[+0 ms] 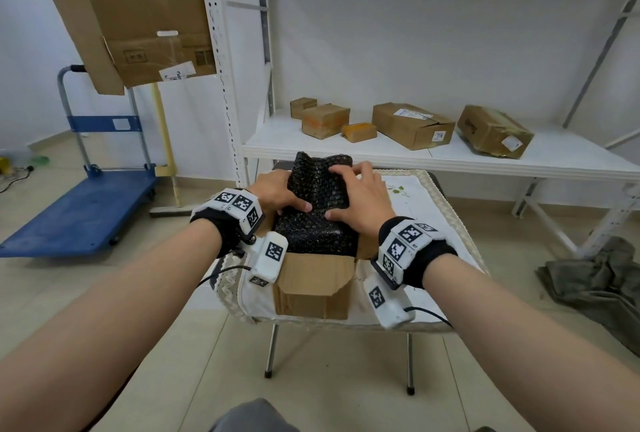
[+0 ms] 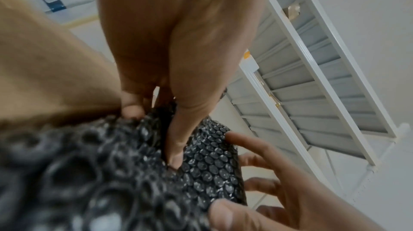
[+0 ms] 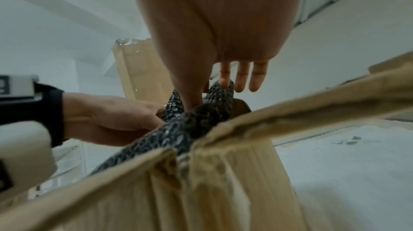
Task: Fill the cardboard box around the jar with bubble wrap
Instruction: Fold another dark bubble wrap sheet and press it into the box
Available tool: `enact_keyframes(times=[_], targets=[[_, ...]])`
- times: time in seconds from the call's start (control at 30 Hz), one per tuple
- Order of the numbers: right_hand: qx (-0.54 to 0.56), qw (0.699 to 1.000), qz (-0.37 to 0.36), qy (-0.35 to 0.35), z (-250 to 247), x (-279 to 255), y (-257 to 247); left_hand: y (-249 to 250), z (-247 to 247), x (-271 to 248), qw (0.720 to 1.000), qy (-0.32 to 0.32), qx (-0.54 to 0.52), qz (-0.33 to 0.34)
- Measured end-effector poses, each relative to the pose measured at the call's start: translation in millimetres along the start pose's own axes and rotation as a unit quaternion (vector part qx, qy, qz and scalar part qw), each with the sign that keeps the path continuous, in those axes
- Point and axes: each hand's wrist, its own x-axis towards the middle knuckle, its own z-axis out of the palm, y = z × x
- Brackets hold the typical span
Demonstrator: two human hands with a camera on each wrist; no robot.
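Bubble wrap (image 1: 313, 234) (black, far end sticking up) sits in the open cardboard box (image 1: 311, 289) on the table (image 1: 419, 199), left hand (image 1: 277, 192) gripping its edge, right hand (image 1: 360, 196) pressing down with fingers spread.

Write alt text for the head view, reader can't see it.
Two hands hold black bubble wrap that sticks up out of an open cardboard box on a cloth-covered stool: the left hand grips its side, the right hand presses on top. Behind, a white shelf carries several parcels.
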Motion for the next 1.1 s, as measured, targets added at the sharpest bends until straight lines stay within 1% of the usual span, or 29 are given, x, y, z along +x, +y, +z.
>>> enact_keyframes(times=[0.03, 0.07, 0.2, 0.33, 0.4, 0.47, 0.5, 0.57, 0.6, 0.77, 0.87, 0.9, 0.97, 1.1], targets=[[-0.039, 0.999, -0.015, -0.004, 1, 0, 0, 2, -1, -1, 1.000, -0.010, 0.012, 0.002], [-0.055, 0.998, -0.019, -0.012, 1, 0, 1, 3, -1, -3, 1.000, -0.024, 0.019, 0.007], [-0.014, 0.998, -0.048, -0.032, -3, 2, -2, 1, -5, -2, 0.996, -0.062, 0.026, 0.056], [-0.017, 0.997, -0.065, -0.028, -6, 0, -6, 6, -6, 5, 0.991, -0.065, -0.050, 0.107], [-0.023, 0.997, -0.072, -0.023, -8, -2, -5, 11, -9, 9, 0.989, -0.066, -0.079, 0.105], [-0.024, 0.997, -0.076, -0.023, -9, -3, -1, 11, -12, 16, 0.990, -0.077, -0.073, 0.093], [-0.022, 0.997, -0.075, -0.025, -9, -3, 1, 9, -13, 21, 0.993, -0.071, -0.056, 0.080], [-0.018, 0.997, -0.067, -0.044, -8, -1, 4, 6, -14, 28, 0.998, -0.046, 0.013, 0.048], [-0.017, 0.996, -0.062, -0.062, -7, 1, 5, 5, -13, 30, 0.997, -0.038, 0.047, 0.049], [-0.074, 0.982, -0.029, -0.172, -7, 17, 6, 4, -9, 37, 0.982, 0.002, 0.143, 0.126], [-0.120, 0.970, -0.007, -0.213, -5, 22, 5, 6, -10, 37, 0.960, 0.002, 0.235, 0.154], [-0.134, 0.966, 0.003, -0.221, -2, 22, 4, 7, -11, 37, 0.949, -0.006, 0.269, 0.166], [-0.153, 0.962, 0.017, -0.226, 3, 22, 3, 12, -13, 33, 0.930, -0.046, 0.318, 0.177], [-0.180, 0.952, 0.005, -0.248, 3, 26, 0, 13, -19, 26, 0.914, -0.142, 0.366, 0.103]])
